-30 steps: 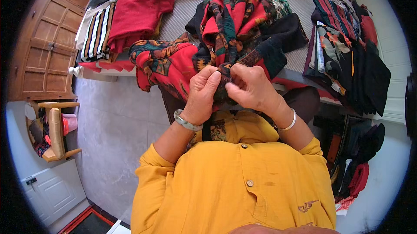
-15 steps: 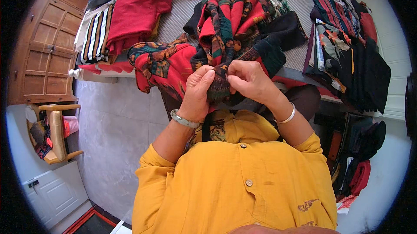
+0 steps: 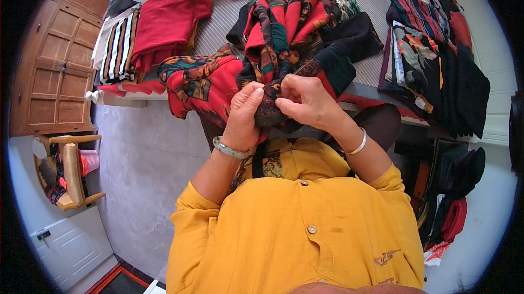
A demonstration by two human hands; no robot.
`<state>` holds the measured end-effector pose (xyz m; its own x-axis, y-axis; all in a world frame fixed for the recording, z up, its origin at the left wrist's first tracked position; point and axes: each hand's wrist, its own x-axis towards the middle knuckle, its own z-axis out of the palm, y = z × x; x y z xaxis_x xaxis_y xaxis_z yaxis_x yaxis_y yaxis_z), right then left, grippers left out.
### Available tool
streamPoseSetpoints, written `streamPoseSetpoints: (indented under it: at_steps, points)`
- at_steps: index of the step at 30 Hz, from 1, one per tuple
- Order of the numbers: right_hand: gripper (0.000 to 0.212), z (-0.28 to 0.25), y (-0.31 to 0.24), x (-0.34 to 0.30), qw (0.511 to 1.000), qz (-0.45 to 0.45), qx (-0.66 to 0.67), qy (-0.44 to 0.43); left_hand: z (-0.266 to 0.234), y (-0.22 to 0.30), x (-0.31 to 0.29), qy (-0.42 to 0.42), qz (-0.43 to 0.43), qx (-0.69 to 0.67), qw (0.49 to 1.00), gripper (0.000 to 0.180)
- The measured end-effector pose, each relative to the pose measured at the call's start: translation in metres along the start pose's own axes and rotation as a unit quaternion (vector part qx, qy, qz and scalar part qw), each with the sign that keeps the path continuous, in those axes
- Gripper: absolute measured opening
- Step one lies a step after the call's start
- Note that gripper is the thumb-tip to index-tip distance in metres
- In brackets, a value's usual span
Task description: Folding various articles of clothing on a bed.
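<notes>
A large patterned garment in red, black, green and orange lies bunched on the grey table and hangs over its near edge. My left hand pinches a dark fold of this garment close to my chest. My right hand grips the same fold from the other side, fingers curled, touching the left hand. Each wrist carries a bracelet. The stretch of cloth between the fingers is mostly hidden.
A folded red cloth and a striped cloth lie at the table's left end. Dark folded garments are stacked at the right. A wooden chair stands on the grey floor, beside a wooden door.
Both hands stay together on the fold. The fingers have shifted slightly along the cloth, and the garment has bunched a little closer to my chest.
</notes>
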<state>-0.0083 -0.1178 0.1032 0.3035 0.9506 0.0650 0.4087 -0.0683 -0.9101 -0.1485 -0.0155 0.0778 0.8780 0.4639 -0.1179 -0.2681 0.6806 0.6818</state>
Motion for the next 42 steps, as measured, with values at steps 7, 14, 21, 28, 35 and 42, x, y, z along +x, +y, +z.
streamPoseSetpoints:
  at_steps: [7,14,21,28,35,42]
  points:
    - [0.007,-0.012,-0.005,-0.001,0.972,0.101,0.210,-0.008,0.005,0.009,0.004,0.031,-0.046,-0.069,0.996,0.017]
    - [0.023,0.005,-0.017,-0.002,0.988,-0.040,-0.147,0.039,0.000,0.003,0.004,0.030,-0.023,-0.078,0.996,0.017]
    - [0.022,-0.001,-0.011,-0.001,0.999,0.000,-0.009,0.051,0.004,0.004,0.003,0.017,0.000,-0.043,0.999,0.016]
    - [0.011,0.003,-0.010,0.004,0.967,-0.100,-0.199,0.126,0.010,-0.006,-0.001,-0.002,0.051,0.109,0.993,0.015]
    - [0.012,0.005,-0.028,-0.008,0.973,-0.158,-0.108,0.126,0.011,-0.004,0.000,0.043,0.056,0.108,0.992,0.014]
    - [0.010,-0.018,-0.027,-0.019,0.975,-0.182,-0.105,-0.078,0.009,-0.005,0.001,0.042,0.099,0.244,0.964,0.015]
